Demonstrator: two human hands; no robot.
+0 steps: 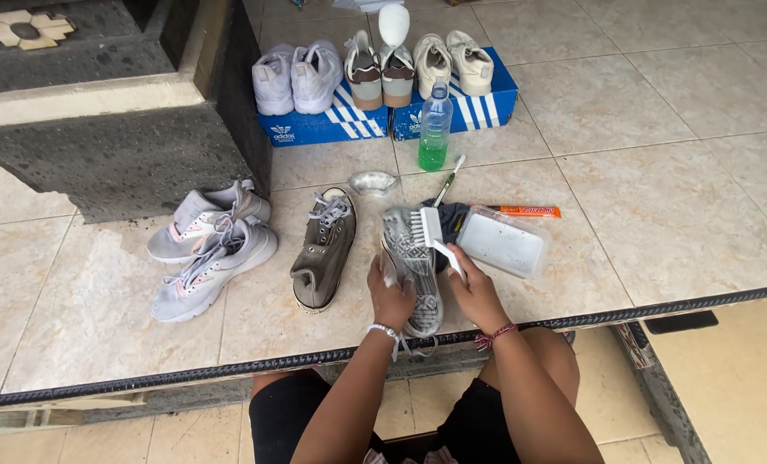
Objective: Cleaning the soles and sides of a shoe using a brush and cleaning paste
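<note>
1. At frame centre, the left hand point(389, 296) grips an upturned grey shoe point(411, 258), its ridged rubber sole showing.
2. The right hand point(475, 288) clasps a white bristle brush point(435, 234) against that sole.
3. Just right lies a rectangular plastic tub point(501, 243); left, its canvas mate point(323, 249).

You have ten shoes in view: two pale lilac sneakers point(296, 77), two platform shoes point(380, 69) and two cream sneakers point(452, 62) on two blue shoeboxes point(486, 107); two grey sneakers point(211, 249) on the tiled floor point(658, 189); one olive canvas shoe point(323, 253) upright and one sole-up point(411, 266). Count also one scrub brush point(430, 232), one toothbrush point(448, 182), one green-liquid bottle point(435, 129), one small bowl point(373, 182), one plastic tub point(502, 243), one orange tube point(525, 210).
</note>
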